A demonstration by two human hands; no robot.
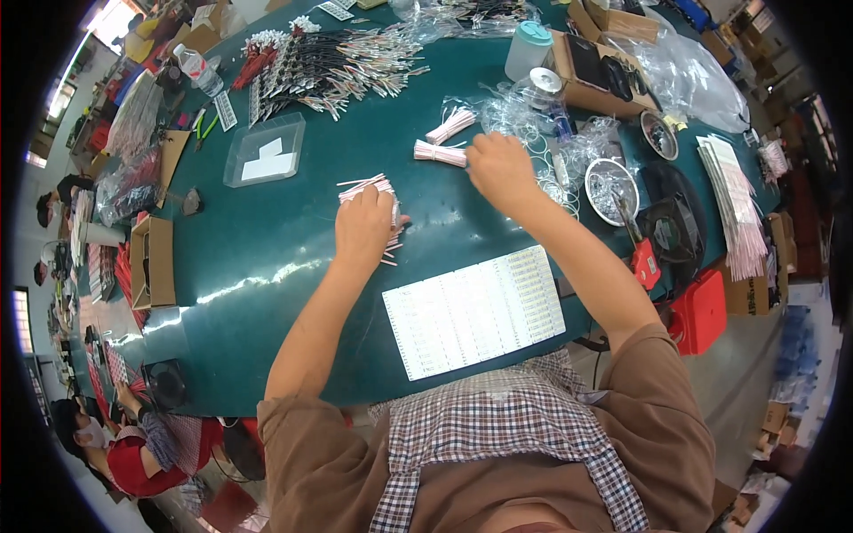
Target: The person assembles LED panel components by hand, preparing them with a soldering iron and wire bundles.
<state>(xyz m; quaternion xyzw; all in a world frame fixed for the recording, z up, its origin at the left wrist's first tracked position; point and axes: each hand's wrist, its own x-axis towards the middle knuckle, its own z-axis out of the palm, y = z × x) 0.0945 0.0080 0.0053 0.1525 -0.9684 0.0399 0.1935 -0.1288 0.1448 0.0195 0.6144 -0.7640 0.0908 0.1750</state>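
My left hand (362, 224) is closed over a loose bundle of thin pink-and-white wires (366, 184) on the green tabletop; ends stick out beyond the fingers and below the palm. Farther right, my right hand (505, 173) has its fingers curled together at the right end of a tied bundle of wires (435, 153). Whether the fingertips grip that bundle or something smaller is hidden. A second tied bundle (451, 126) lies just behind it, partly on clear plastic. Between my forearms and nearer to me lies a sheet of white labels (475, 311) with yellowish marks along its right side.
A clear tray (264, 149) with white cards lies left, near green-handled pliers (206, 129). Many black cable assemblies (333, 67) are heaped behind. At right are rubber bands (538, 142), a bowl of small parts (611, 191), a red-handled tool (646, 264) and a cardboard box (595, 75).
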